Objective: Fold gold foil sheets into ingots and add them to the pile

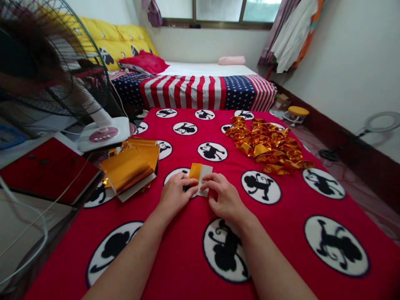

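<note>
Left hand point(177, 189) curled at left edge of gold-and-pale paper point(195, 170), midway across red blanket point(233, 164); right hand point(224, 195) arched, fingertips point(208, 176) on paper's pale right side. Whether either pinches: cannot tell.

Looks like a bedroom in a home, going by the bed point(200, 68) under the window point(215, 10), with its stars-and-stripes cover point(184, 89), red pillow point(145, 62) and pink bolster point(231, 61); seems lived-in, too, judging by the purple curtain point(286, 9), the white garment point(293, 37) hanging beside it, the electric fan point(101, 118) at the left, the low yellow-topped stool point(298, 111) on the floor point(314, 143) and the red monkey-print cloth point(175, 258) spread in front
</note>
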`<state>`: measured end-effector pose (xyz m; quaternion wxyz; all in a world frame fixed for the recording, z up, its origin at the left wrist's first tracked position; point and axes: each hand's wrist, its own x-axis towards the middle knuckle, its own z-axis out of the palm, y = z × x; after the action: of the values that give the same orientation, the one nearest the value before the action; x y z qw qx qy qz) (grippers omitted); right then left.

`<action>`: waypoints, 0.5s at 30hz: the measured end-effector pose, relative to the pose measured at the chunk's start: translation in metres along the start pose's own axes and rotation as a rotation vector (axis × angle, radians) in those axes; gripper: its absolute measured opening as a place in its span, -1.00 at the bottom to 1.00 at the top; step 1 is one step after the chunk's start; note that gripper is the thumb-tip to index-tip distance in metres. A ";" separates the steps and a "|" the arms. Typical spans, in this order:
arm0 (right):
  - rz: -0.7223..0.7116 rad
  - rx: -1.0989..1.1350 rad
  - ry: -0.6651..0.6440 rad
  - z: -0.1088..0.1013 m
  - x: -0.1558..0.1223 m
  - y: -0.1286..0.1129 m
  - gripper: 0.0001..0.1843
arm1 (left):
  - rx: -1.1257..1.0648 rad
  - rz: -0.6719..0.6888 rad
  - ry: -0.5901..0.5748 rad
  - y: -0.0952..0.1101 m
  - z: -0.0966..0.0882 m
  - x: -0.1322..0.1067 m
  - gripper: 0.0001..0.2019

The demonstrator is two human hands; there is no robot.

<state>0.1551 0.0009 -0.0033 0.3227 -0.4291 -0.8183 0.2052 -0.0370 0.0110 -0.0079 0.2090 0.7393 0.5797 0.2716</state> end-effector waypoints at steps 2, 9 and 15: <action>0.014 0.027 -0.005 0.000 0.000 0.001 -0.53 | 0.020 0.001 -0.012 0.000 0.000 0.000 -0.78; 0.044 0.103 -0.016 0.001 0.001 0.008 -0.52 | 0.036 -0.015 -0.040 0.000 0.000 0.000 -0.73; 0.069 0.162 0.016 0.005 0.001 0.014 -0.61 | 0.032 0.010 -0.036 -0.003 0.001 0.001 -0.75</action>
<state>0.1593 0.0085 -0.0148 0.3556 -0.4309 -0.7812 0.2786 -0.0382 0.0128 -0.0101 0.2062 0.7503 0.5763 0.2498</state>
